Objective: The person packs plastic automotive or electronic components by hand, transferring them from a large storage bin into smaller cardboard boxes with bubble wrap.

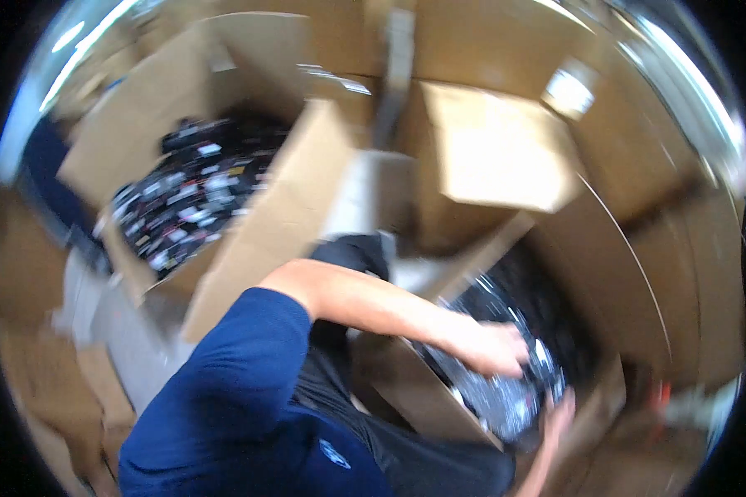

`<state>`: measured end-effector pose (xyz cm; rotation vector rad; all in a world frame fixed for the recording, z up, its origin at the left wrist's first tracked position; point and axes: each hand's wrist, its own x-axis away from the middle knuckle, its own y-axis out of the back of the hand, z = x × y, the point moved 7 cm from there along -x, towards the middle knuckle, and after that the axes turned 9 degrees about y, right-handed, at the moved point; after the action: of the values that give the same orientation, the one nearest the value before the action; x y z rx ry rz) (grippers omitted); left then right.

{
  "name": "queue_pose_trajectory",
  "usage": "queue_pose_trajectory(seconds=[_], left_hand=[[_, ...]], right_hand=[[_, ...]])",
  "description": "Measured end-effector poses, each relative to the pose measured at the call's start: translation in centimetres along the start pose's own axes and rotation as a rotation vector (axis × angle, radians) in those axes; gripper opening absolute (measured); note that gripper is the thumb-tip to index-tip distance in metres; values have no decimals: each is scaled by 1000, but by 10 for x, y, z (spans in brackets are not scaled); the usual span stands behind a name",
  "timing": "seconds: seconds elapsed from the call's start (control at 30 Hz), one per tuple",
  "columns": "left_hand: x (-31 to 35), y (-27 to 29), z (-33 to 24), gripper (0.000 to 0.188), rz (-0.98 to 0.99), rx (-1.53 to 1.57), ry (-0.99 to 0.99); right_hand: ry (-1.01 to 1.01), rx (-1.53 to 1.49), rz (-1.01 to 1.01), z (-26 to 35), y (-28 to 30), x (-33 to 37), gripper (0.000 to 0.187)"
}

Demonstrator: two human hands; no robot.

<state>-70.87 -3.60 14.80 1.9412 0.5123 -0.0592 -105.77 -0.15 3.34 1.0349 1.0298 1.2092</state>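
At the right, an open cardboard box [448, 389] holds dark items in shiny clear plastic [501, 402]. My left hand [499, 349] reaches across into it, its fingers curled down at the plastic. What those fingers grip is blurred. My right hand [558, 412] comes up from the lower edge to the right side of the same shiny plastic, touching or very close to it. Motion smears its fingers, so I cannot make out whether they close on anything. Dark material [547, 290] lines the far part of the box.
A larger open carton [257, 240] at the upper left holds many small black packets with white labels [195, 195]. A closed cardboard box [506, 149] stands beyond the right-hand box. More tall cartons [680, 240] line the right side. Grey floor [141, 331] shows at the left.
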Motion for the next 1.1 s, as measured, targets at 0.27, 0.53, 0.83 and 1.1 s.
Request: queue_pose_trajectory(seconds=[0.27,0.53,0.83,1.1], left_hand=[[396,281,35,26,-717,-325,958],[780,169,131,118,168,-201,1963],[772,114,114,68,233,-181,1551],[773,218,70,40,-166,-206,1494]], right_hand=[[87,-124,107,109,19,-19,57],[270,-64,371,126,-23,-22,48],[156,-237,488,156,-56,-2,50],[173,-261,405,205,2,11,42]])
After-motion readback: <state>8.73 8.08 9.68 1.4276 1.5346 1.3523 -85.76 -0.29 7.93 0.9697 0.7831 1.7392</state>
